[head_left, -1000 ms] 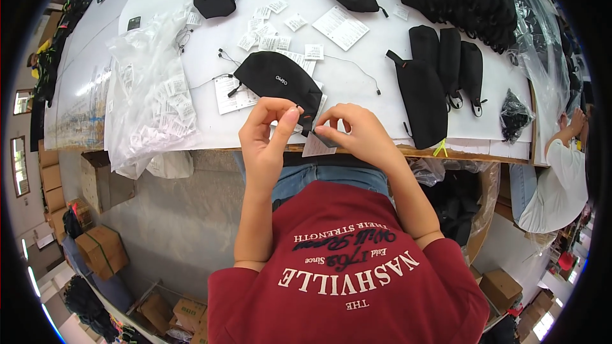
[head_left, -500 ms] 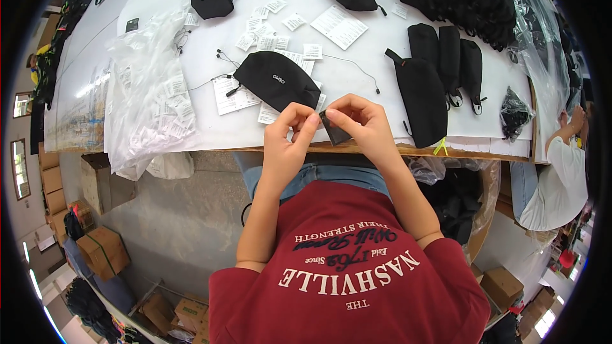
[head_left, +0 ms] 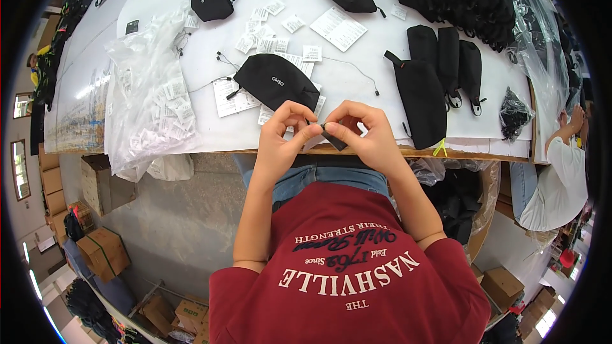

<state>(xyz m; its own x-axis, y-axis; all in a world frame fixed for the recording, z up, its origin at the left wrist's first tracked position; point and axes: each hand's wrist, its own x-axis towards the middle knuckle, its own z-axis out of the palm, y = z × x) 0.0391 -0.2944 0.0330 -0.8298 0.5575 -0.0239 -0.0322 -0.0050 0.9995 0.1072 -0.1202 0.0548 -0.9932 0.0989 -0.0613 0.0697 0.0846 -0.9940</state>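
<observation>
At the table's near edge my two hands meet with fingertips almost touching. My right hand is closed in a pinch on a small, flat, black tag, which hangs below the thumb. My left hand pinches right beside the tag's upper corner; what lies between its fingertips is too small to make out. Just beyond the hands lies a black zip pouch with a light print and a zipper pull. It rests on white printed sheets, and a thin dark string runs out to its right.
Loose white labels lie behind the pouch. A clear bag of labels hangs over the front edge at left. More black pouches lie at right, with a big pile behind. Another person's arm shows at far right.
The black tag has tilted and shows narrower beneath my right thumb. Both hands have shifted slightly, with my left fingers a little lower. The pouch and labels stay in place.
</observation>
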